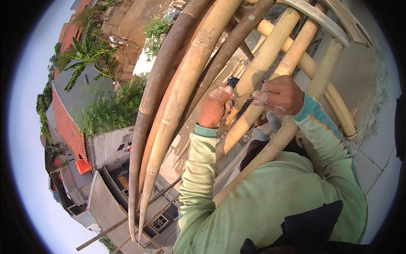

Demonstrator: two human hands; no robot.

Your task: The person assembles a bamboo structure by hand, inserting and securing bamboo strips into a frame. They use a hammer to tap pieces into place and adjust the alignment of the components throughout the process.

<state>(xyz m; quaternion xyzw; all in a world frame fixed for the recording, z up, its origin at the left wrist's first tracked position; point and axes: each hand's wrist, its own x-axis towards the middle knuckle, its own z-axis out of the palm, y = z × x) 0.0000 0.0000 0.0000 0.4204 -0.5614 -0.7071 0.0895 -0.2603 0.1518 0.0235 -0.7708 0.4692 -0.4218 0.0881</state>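
Evidently, a thin strand (pixel 244 98) (probably wire, though it is too fine to be sure) spans the gap between the two hands in front of the bamboo, the left hand's (pixel 215 106) fingers curled around a small dark object (pixel 232 81) and the right hand's (pixel 280 95) bunched together on the strand. It should handle as something light, springy and easily bent, best pinched close to its ends. Around it, stout round poles contrast in finish: a pale, smooth, ringed bamboo pole (pixel 198 63) curves beside a dark brown pole (pixel 162 63) with a duller skin.
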